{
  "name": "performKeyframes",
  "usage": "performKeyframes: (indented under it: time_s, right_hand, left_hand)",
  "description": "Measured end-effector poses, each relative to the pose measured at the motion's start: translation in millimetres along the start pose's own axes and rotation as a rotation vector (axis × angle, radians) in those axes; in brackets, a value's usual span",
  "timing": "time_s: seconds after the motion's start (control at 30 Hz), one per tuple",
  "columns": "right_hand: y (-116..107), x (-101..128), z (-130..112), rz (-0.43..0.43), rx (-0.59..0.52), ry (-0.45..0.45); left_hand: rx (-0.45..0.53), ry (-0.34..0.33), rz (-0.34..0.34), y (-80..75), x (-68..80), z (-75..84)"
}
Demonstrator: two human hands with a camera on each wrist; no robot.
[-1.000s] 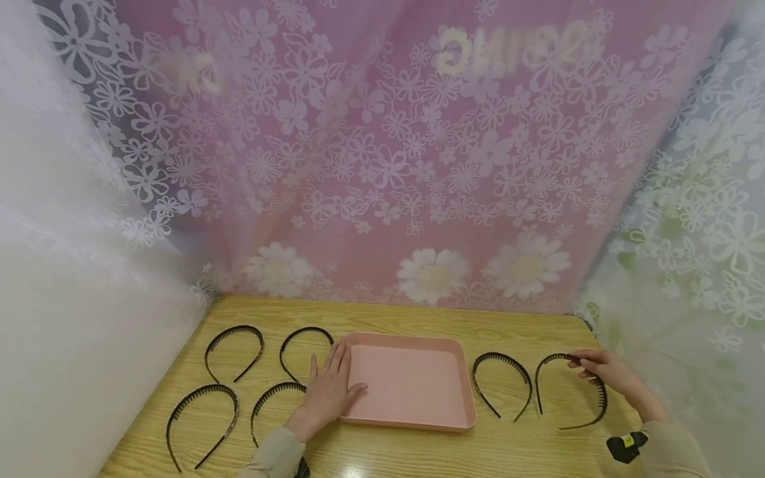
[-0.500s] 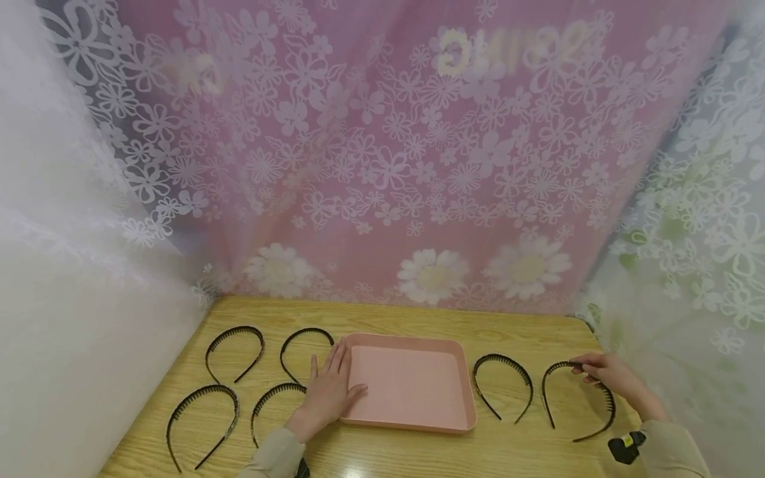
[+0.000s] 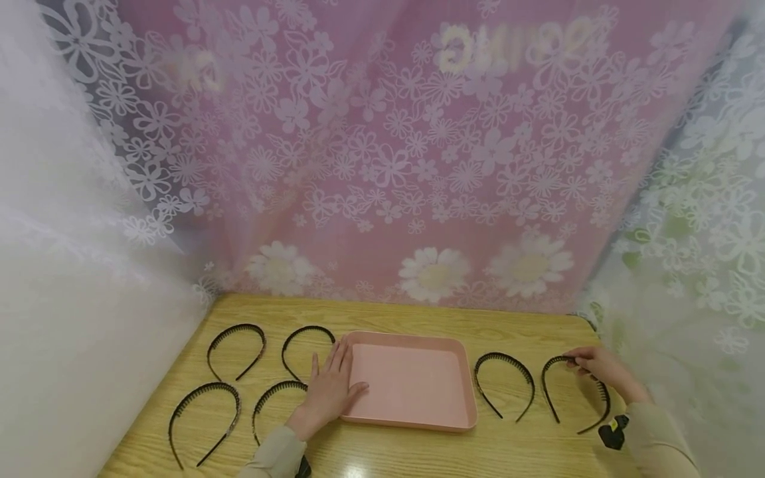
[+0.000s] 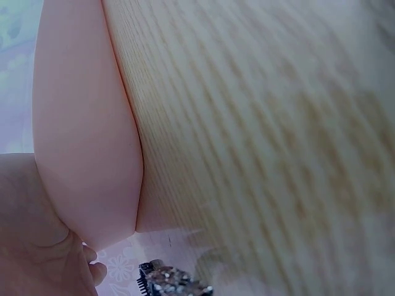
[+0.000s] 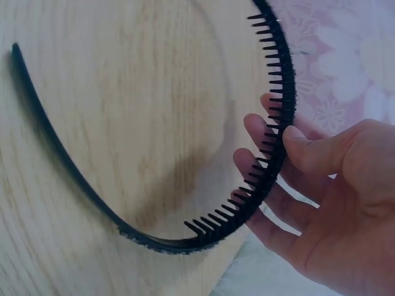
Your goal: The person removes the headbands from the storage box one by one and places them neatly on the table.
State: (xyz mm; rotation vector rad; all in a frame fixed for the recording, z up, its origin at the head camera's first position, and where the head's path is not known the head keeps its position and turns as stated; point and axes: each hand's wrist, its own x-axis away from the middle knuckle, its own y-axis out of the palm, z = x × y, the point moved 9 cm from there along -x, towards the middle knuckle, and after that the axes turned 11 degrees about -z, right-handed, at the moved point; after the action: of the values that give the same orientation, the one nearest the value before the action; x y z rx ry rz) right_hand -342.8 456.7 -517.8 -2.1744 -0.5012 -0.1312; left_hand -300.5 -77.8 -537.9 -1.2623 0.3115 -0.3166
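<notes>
My left hand [image 3: 331,392] rests with straight, spread fingers over the left rim of a shallow pink tray [image 3: 412,385]. In the left wrist view part of that hand [image 4: 31,228] lies against the tray's outer wall [image 4: 89,142]. At the far right my right hand [image 3: 600,368] pinches a black toothed headband [image 3: 545,392] by its curved top. The right wrist view shows the thumb on one side of the headband [image 5: 289,86] and fingers behind its teeth, with a shadow on the wood below. Another toothed headband [image 3: 505,356] lies between the tray and the right hand.
Several black headbands [image 3: 206,386] lie left of the tray on the wooden table [image 3: 388,455]; the left hand partly covers some. A pink flowered curtain [image 3: 382,199] stands behind the table, with pale sheets [image 3: 687,318] along both sides.
The headband in my right hand has shifted slightly right and turned, its free ends now farther right. My left hand and the tray stay in place.
</notes>
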Motion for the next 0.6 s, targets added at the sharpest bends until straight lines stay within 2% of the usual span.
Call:
performKeyframes:
  time_s: [0.3, 0.6]
  right_hand:
    - [1.8, -1.6, -4.2, 0.054, 0.105, 0.013]
    - [0.7, -7.6, 4.2, 0.092, 0.119, 0.057]
  left_hand:
    - [-0.007, -0.011, -0.016, -0.6, 0.2, 1.1]
    - [-0.011, -0.015, -0.011, 0.9, -0.6, -1.5]
